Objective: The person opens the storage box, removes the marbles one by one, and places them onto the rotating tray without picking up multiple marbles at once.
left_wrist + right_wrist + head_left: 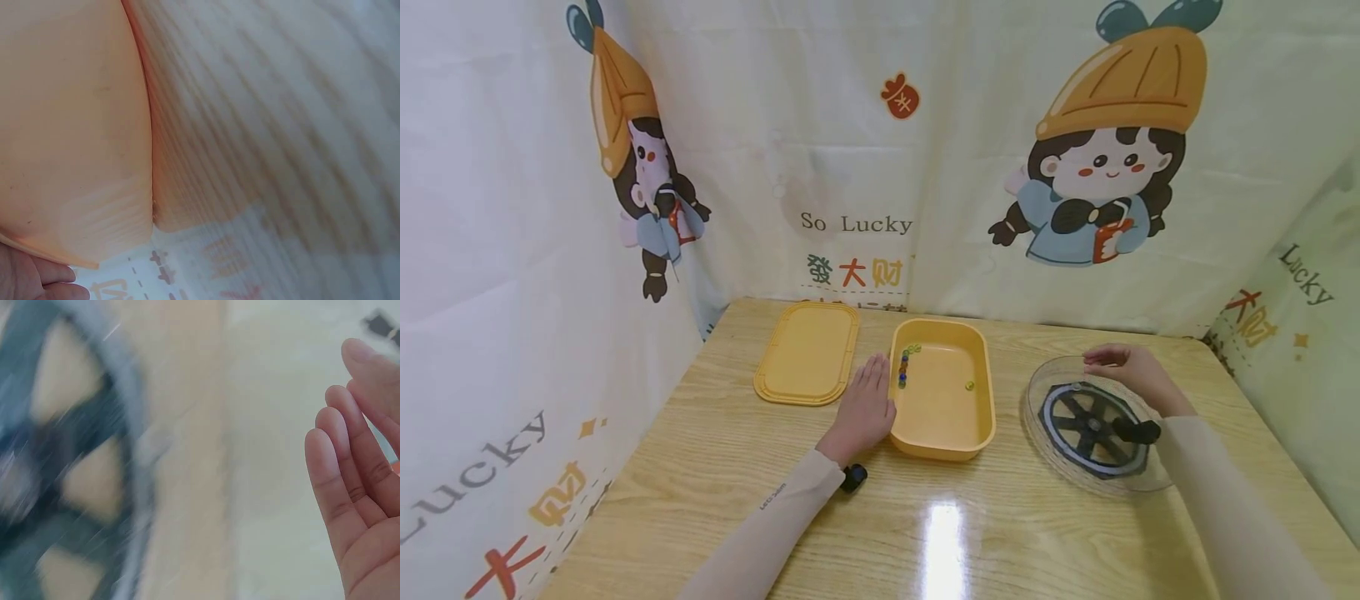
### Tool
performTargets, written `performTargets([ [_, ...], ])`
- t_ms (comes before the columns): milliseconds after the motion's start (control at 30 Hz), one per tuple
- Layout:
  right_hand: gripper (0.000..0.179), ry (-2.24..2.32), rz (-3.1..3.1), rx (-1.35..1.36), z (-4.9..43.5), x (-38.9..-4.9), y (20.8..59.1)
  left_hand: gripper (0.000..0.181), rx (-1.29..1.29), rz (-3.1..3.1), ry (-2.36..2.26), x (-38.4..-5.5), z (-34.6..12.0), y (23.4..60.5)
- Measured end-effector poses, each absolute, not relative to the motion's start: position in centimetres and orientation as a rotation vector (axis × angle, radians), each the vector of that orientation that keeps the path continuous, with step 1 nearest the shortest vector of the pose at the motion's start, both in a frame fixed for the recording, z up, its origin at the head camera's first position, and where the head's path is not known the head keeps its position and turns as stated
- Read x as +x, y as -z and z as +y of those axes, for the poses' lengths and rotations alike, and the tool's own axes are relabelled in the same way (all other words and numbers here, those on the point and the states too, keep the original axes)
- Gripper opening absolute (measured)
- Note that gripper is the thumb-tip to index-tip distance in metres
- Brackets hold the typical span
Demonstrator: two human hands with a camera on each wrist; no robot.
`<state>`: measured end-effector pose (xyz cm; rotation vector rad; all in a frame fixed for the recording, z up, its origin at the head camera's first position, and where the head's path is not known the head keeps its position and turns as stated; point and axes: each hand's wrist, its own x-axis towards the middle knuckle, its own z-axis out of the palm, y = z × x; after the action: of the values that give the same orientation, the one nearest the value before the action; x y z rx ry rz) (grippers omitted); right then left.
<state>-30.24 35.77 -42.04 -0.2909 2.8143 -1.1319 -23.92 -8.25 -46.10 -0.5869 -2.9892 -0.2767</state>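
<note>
A yellow rectangular bin (940, 417) stands mid-table, with several small coloured marbles (903, 369) along its inner left side and a yellow-green marble (970, 385) towards the right. My left hand (863, 408) lies along the bin's left side, fingers extended; in the left wrist view, fingers (59, 284) show at the bin's edge. A clear round dish (1037, 392) holds or covers a dark spoked wheel shape (1093, 427). Over its far rim is my right hand (1131, 371), fingers gently bent. The right wrist view shows nothing between thumb and fingers (322, 456).
A flat yellow lid (808, 350) lies left of the bin. Black devices (853, 477) are at both wrists. Printed cloth (955, 167) hangs behind the wooden table (865, 550) and along both sides.
</note>
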Motion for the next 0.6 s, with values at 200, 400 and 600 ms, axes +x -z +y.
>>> performTargets([
  [200,0.04,1.346,2.778,-0.424,32.4,-30.0,38.2,0.06,-0.586,-2.969,0.31,-23.9,-8.2,46.2],
  [400,0.04,1.415,2.71,-0.496,27.1,-30.3,36.0,0.06,-0.577,-2.96,0.361,-24.0,-8.3,46.4],
  [600,0.034,1.429,2.621,-0.585,21.6,-31.4,36.5,0.06,-0.576,-2.955,0.356,-24.0,-8.3,46.4],
])
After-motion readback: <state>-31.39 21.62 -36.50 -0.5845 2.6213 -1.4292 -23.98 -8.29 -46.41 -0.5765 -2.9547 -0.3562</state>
